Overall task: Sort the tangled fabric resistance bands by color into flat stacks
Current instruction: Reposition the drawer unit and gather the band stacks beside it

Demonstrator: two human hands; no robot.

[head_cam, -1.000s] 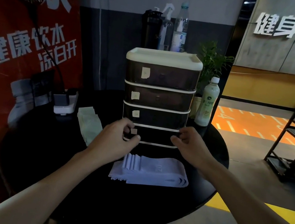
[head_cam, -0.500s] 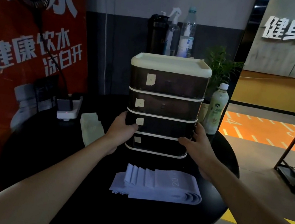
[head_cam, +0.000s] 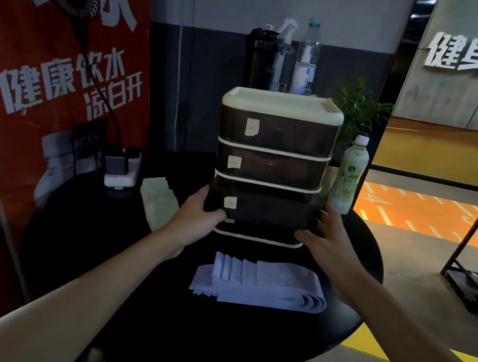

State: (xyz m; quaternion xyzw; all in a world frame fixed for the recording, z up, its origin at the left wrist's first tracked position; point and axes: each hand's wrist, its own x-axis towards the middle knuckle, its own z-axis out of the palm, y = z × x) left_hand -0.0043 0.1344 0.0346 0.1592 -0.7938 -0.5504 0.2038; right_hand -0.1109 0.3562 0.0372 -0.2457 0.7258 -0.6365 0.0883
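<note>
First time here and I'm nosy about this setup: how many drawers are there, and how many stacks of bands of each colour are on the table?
Drawers in the drawer unit: 4, the third drawer gripped by the left hand and right hand
Lavender band stack: 1
Pale green band stack: 1
Total: 6

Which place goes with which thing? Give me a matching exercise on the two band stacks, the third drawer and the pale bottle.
1 purple bands; 2 green bands; 3 third drawer; 4 pale bottle.
A right of the drawer unit; B gripped by left hand and right hand; C on the table, in front of the unit; D on the table, left of the unit.
Pairs: 1-C, 2-D, 3-B, 4-A.
</note>
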